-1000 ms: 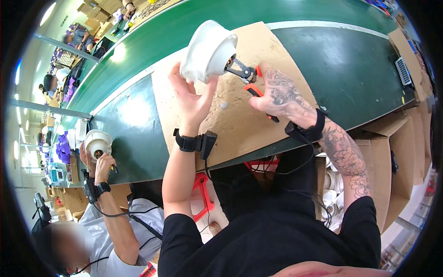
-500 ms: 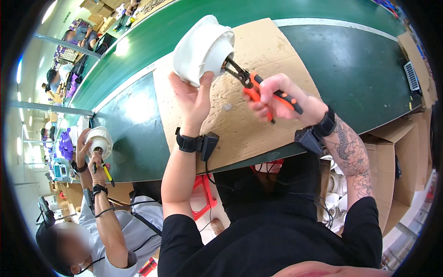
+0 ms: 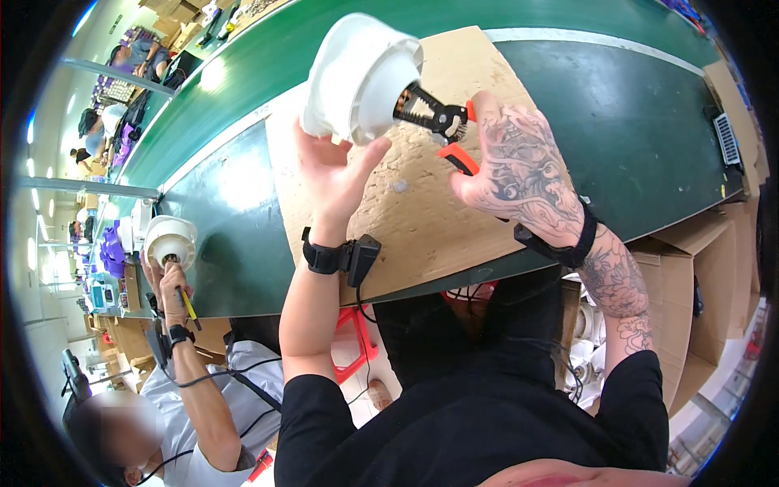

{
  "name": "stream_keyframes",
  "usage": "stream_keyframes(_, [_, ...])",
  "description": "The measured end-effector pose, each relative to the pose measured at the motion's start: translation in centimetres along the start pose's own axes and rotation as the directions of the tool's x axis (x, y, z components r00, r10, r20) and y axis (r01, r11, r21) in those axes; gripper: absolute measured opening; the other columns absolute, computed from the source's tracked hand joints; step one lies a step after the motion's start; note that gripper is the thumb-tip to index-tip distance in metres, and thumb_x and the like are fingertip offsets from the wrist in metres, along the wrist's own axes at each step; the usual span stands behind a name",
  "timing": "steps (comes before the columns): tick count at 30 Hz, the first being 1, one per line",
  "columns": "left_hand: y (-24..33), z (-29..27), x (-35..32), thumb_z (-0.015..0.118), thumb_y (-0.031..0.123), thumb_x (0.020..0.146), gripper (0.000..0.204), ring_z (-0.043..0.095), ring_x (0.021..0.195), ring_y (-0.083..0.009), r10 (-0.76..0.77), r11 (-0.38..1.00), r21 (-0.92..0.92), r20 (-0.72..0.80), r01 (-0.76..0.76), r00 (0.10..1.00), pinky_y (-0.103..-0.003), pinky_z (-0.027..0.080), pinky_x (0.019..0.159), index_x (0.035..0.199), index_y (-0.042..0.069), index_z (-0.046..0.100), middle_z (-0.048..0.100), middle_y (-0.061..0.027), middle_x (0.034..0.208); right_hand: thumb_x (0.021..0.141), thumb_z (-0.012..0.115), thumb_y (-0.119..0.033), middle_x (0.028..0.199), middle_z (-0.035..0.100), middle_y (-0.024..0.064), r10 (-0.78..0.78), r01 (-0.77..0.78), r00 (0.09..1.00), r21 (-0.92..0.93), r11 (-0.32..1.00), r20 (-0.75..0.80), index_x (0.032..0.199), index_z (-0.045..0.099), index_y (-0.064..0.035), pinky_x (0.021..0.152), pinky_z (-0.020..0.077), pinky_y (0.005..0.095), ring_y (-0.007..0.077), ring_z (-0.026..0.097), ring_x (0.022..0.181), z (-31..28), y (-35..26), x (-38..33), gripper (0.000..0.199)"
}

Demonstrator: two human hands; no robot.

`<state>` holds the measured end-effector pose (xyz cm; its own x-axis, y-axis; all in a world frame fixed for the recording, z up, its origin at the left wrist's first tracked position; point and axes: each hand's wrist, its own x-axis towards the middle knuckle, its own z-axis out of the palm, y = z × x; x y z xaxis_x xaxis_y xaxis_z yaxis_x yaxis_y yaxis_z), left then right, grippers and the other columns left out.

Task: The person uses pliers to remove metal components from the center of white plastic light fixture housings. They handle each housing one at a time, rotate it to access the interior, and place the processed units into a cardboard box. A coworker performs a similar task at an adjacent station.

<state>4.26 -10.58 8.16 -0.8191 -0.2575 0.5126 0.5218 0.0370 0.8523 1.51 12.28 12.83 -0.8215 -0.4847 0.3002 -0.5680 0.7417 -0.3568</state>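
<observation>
My left hand [image 3: 337, 174] holds up a white, round plastic housing [image 3: 357, 73] from below, its fingers behind the rim and thumb in front. In my right hand [image 3: 519, 162] is a pair of pliers [image 3: 442, 118] with black jaws and orange-red handles. The jaws reach into the narrow open end of the housing, where copper-coloured bits show. The handles are spread apart in my grip, and my palm hides part of them. A sheet of brown cardboard [image 3: 422, 219] lies on the green bench beneath both hands.
At my left, another person's hands [image 3: 166, 288] work on a similar white housing [image 3: 172, 239] with a yellow-handled tool. Open cardboard boxes [image 3: 686, 284] stand at the right, with white parts [image 3: 583, 357] below the bench edge. A red stool [image 3: 355, 341] is under the bench.
My right hand has turned so its back now shows, and the pliers' handles have spread wider. The housing has risen slightly and tilted.
</observation>
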Motion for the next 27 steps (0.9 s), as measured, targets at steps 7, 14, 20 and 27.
stream_keyframes(7, [-0.7, 0.3, -0.2, 0.076, 0.002, 0.087, 0.057, 0.059, 0.119, -0.0194, -0.226, 0.973, 0.034, -0.004, 0.226, 0.974, -0.035, 0.049, 0.1, 0.136, -0.002, 0.047, 0.061, -0.0115, 0.128, 0.065, 0.074, -0.032, 0.085, 0.064, 0.0208, 0.125, -0.144, 0.981, 0.127, 0.981, 0.146, 0.111, 0.054, 0.0053, 0.078, 0.0495, 0.0445, 0.0363, 0.065, 0.082, 1.3, 0.9, -0.6, 0.063])
stream_keyframes(14, [-0.9, 0.3, -0.3, 0.077, 0.001, 0.085, 0.061, 0.058, 0.12, -0.0205, -0.189, 0.981, -0.034, 0.019, 0.189, 0.982, -0.036, 0.049, 0.101, 0.137, -0.002, 0.046, 0.06, -0.0124, 0.13, 0.067, 0.067, -0.031, 0.081, 0.058, 0.0162, -0.034, -0.67, 0.687, 0.65, 0.358, 0.726, 0.104, 0.056, 0.0051, 0.073, 0.048, 0.036, 0.0272, 0.058, 0.077, 1.6, 2.9, -0.2, 0.053])
stream_keyframes(20, [-1.4, -0.6, -0.4, 0.074, -0.004, 0.085, 0.062, 0.057, 0.123, -0.0216, -0.198, 0.974, -0.102, 0.052, 0.203, 0.979, -0.037, 0.047, 0.104, 0.138, -0.001, 0.044, 0.058, -0.0131, 0.133, 0.072, 0.057, -0.022, 0.08, 0.054, 0.008, -0.552, -0.798, 0.584, 0.296, -0.525, 0.595, 0.1, 0.057, -0.0011, 0.075, 0.045, 0.0304, 0.0187, 0.051, 0.072, 3.3, 1.3, -2.2, 0.034])
stream_keyframes(27, [-1.4, -0.3, -0.5, 0.074, -0.001, 0.086, 0.061, 0.058, 0.122, -0.0213, -0.25, 0.959, -0.129, 0.047, 0.254, 0.967, -0.038, 0.048, 0.103, 0.139, -0.001, 0.043, 0.058, -0.0133, 0.134, 0.08, 0.055, -0.024, 0.089, 0.058, 0.0082, -0.445, -0.796, 0.601, 0.446, -0.41, 0.664, 0.111, 0.058, 0.0018, 0.082, 0.0466, 0.0348, 0.0192, 0.056, 0.08, 2.6, 2.1, -1.8, 0.041])
